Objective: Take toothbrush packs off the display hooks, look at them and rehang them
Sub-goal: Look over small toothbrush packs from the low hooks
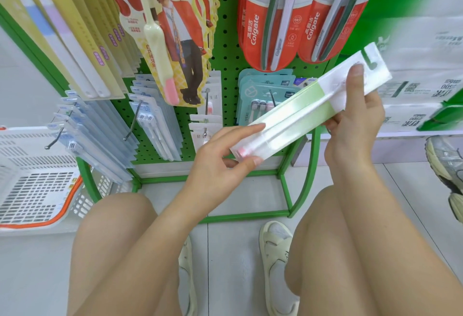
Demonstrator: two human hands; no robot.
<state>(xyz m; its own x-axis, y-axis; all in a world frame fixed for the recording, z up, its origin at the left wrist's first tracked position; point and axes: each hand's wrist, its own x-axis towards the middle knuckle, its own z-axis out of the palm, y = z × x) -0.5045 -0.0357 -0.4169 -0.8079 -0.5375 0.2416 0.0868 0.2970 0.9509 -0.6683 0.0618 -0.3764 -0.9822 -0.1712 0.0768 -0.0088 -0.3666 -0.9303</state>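
1. Nearest: bare knees and cream strapped sandals [275, 265] on pale floor tiles.
2. At near left: white perforated plastic basket [37, 177] with an orange rim; contents too unclear to tell.
3. Held in front of the rack, off any hook, tilted from low left to high right: long flat toothbrush pack [300, 112], clear plastic over a pale green and white card, pink-bristled brush inside, hang slot at the upper right end.
4. Left hand [220, 162] pinching the pack's lower end between thumb and fingers.
5. Right hand [355, 120] gripping the upper end, thumb pressed along the front, fingers curled behind.
6. Farther: green metal pegboard rack [225, 47] with steel hooks.
7. On the low left hooks: clear blister packs [100, 135] of white brushes, blue headers unreadable.
8. Behind the held pack: teal-carded packs [260, 92], probably several brush heads each.
9. Higher left: yellow-edged packs [165, 39] printed with a standing figure in a red jacket.
10. Higher right: red packs [270, 27] marked "Colgate", grey and green handles inside.
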